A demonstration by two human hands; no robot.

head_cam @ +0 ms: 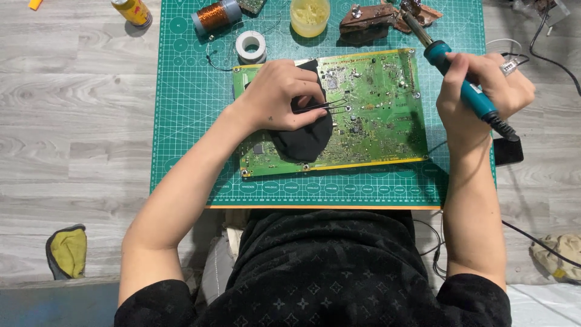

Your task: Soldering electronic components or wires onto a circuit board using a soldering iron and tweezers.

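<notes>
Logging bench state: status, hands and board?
Left hand grips tweezers over circuit board. Right hand holds soldering iron, tip raised off board. Nothing blocking.

head cam | looks straight down, close | green cutting mat (193, 121) centred | single view

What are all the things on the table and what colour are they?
Cutting mat: one, green, centre of grey table.
Circuit board: one, green, on mat.
Black patch: one, on board.
Tweezers: one, dark, left hand.
Soldering iron: one, teal, right hand.
Copper wire spool: one, mat top.
Solder roll: one, white.
Jar: one, yellowish.
Can: one, yellow.
Cloth: one, yellow, lower left.
Left hand: on board.
Right hand: raised at the board's right edge.
</notes>
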